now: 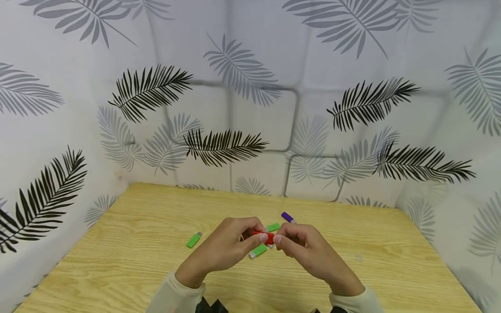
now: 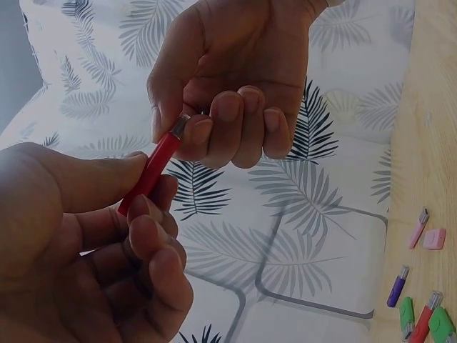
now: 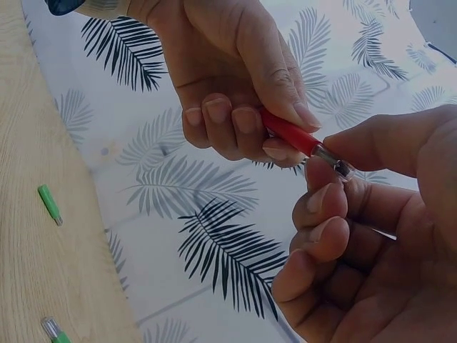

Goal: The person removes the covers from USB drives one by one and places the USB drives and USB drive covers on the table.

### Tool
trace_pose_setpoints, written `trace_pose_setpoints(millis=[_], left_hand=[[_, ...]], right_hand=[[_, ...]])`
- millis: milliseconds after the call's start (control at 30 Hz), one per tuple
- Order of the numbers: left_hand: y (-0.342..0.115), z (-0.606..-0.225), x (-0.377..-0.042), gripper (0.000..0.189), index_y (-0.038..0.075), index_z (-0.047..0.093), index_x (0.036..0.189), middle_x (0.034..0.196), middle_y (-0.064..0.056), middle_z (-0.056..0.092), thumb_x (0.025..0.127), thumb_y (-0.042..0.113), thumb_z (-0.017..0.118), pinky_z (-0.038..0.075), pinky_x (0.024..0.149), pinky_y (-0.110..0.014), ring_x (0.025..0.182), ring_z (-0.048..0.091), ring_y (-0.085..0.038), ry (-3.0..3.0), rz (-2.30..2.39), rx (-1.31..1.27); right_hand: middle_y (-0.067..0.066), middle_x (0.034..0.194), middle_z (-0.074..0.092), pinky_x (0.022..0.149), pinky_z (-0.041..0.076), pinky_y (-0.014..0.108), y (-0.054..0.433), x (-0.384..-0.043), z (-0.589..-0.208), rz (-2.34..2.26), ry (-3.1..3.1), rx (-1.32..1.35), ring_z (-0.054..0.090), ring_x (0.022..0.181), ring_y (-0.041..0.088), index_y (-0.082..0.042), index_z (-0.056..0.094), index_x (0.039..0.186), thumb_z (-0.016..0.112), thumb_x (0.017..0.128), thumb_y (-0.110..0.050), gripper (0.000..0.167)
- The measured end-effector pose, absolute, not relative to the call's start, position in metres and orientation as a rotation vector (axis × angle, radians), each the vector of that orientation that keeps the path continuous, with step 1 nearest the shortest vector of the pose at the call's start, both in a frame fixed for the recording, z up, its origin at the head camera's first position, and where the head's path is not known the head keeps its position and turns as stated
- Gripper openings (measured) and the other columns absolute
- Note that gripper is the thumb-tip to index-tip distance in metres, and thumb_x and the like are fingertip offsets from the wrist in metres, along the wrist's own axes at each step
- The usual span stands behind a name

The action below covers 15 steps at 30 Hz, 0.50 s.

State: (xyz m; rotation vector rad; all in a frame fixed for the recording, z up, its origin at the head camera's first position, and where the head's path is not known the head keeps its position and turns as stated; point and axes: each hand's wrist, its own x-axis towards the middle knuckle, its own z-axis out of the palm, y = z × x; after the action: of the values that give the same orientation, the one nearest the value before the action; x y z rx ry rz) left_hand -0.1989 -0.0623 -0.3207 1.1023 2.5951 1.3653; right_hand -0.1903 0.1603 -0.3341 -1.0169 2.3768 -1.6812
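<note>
A red USB flash drive (image 2: 151,170) is held up between both hands over the table. My left hand (image 1: 231,241) grips its red body between thumb and fingers. At the other end, my right hand (image 1: 305,245) has thumb and index finger pinched at the silver metal plug (image 3: 330,158). In the right wrist view the plug's tip shows between those fingers. Under the hands lie a green flash drive (image 1: 258,251) and another green flash drive (image 1: 273,227), with a second red flash drive (image 2: 426,316) beside them in the left wrist view.
A purple flash drive (image 1: 287,217) lies farther back on the wooden table (image 1: 117,261). Left of the hands is a green flash drive (image 1: 193,240). The left wrist view also has a pink flash drive (image 2: 419,227) and a pink cap-like piece (image 2: 434,239). Leaf-patterned cloth hangs behind the table.
</note>
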Motion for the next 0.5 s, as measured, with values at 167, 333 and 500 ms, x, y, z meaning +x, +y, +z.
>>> trace_pose_setpoints(millis=[167, 333, 500], left_hand=[[-0.0634, -0.3211, -0.1999, 0.01, 0.016, 0.065, 0.093, 0.069, 0.012, 0.057, 0.098, 0.022, 0.058, 0.043, 0.059, -0.022, 0.06, 0.048, -0.004, 2.59, 1.368, 1.123], [-0.064, -0.321, -0.2004, 0.01, 0.016, 0.065, 0.092, 0.067, 0.01, 0.055, 0.098, 0.022, 0.059, 0.041, 0.057, -0.022, 0.058, 0.046, -0.004, 2.579, 1.373, 1.137], [-0.0644, -0.3206, -0.1999, 0.011, 0.016, 0.065, 0.093, 0.068, 0.01, 0.056, 0.098, 0.022, 0.058, 0.042, 0.057, -0.022, 0.058, 0.046, -0.004, 2.577, 1.368, 1.127]], right_hand=[[-0.002, 0.067, 0.044, 0.043, 0.032, 0.029, 0.1604, -0.191, -0.3349, -1.679, 2.376, -1.03, 0.035, 0.053, 0.006, -0.004, 0.06, 0.084, 0.052, 0.1, -0.014, 0.02], [-0.002, 0.068, 0.045, 0.045, 0.034, 0.027, 0.1605, -0.1912, -0.3353, -1.682, 2.374, -1.038, 0.038, 0.055, 0.006, -0.008, 0.061, 0.084, 0.053, 0.1, -0.013, 0.019], [-0.001, 0.069, 0.045, 0.046, 0.035, 0.027, 0.1612, -0.191, -0.3347, -1.684, 2.365, -1.057, 0.039, 0.056, 0.006, -0.009, 0.061, 0.084, 0.052, 0.1, -0.012, 0.018]])
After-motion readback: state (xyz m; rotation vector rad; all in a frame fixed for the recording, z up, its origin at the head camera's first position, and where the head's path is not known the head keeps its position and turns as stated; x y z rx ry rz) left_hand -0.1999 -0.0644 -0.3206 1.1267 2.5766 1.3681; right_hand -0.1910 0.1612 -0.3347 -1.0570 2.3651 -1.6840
